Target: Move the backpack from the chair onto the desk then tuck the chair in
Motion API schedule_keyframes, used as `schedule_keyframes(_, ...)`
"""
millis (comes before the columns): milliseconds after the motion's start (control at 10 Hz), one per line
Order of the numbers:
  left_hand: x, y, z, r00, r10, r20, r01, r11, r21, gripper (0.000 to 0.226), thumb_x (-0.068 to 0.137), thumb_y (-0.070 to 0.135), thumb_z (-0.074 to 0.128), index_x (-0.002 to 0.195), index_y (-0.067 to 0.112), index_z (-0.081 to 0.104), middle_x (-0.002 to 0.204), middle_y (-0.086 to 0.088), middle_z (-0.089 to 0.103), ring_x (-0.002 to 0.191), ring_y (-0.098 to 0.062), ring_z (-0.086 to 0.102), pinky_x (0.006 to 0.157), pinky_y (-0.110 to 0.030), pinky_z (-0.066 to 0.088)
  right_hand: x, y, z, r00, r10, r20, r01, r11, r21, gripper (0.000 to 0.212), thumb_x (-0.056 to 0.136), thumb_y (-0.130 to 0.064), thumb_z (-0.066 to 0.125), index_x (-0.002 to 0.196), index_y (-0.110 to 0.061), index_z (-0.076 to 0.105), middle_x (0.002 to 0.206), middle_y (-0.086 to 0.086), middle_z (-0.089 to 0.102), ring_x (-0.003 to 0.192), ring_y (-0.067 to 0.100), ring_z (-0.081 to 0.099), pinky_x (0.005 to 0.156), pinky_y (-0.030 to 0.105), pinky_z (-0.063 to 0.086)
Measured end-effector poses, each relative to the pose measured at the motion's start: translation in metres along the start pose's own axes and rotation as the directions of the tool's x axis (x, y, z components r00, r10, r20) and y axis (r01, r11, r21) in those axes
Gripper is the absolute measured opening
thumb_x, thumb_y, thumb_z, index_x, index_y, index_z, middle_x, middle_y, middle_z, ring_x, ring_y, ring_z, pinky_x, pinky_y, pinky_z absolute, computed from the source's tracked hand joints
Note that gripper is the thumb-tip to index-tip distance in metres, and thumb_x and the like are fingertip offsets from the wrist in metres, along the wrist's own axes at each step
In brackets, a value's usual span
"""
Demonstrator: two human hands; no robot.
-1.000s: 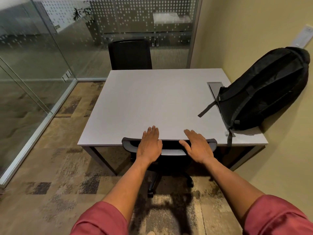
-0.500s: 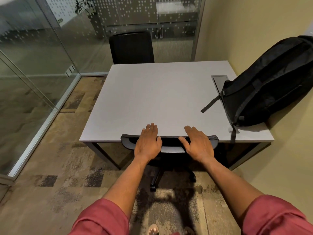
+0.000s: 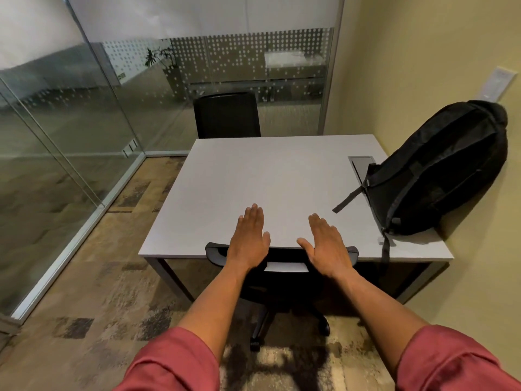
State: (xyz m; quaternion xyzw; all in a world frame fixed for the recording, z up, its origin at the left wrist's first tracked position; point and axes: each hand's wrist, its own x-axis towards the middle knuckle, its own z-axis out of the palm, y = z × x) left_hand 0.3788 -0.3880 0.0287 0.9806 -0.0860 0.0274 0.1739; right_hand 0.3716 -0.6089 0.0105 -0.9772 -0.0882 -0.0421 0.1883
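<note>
The black backpack (image 3: 439,170) stands on the right side of the grey desk (image 3: 262,176) and leans against the yellow wall, one strap hanging over the desk's front edge. A black office chair (image 3: 284,273) sits pushed under the desk's near edge; only the top of its backrest and its wheeled base show. My left hand (image 3: 249,239) and my right hand (image 3: 327,246) lie flat, fingers extended, on top of the backrest, reaching over the desk edge. Neither hand grips anything.
A second black chair (image 3: 227,115) stands at the desk's far side. Glass partitions (image 3: 56,142) close the room at left and back. A cable hatch (image 3: 361,165) is set in the desk beside the backpack. Patterned carpet (image 3: 93,294) covers the floor.
The view has lifted and drawn back from the desk. Both hands stay flat on the chair's backrest, and the chair remains tucked against the desk edge.
</note>
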Motion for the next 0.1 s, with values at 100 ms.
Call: schedule_keyframes(100,0.0102,0.002,-0.0134,0.999,0.021,-0.043,-0.019,0.999,0.036,0.067,0.104,0.031,0.03,0.159,0.011,-0.002,0.168,-0.006,-0.009,0.154,-0.019,-0.01,0.123,-0.033,-0.008,0.0106,-0.0018,-0.0138,0.999,-0.012,-0.042,0.012,1.0,0.002,0.075,0.098,-0.06,0.028,0.155,-0.013,0.016,0.163,0.008,0.017,0.149,0.025,0.016,0.121,0.043,0.013)
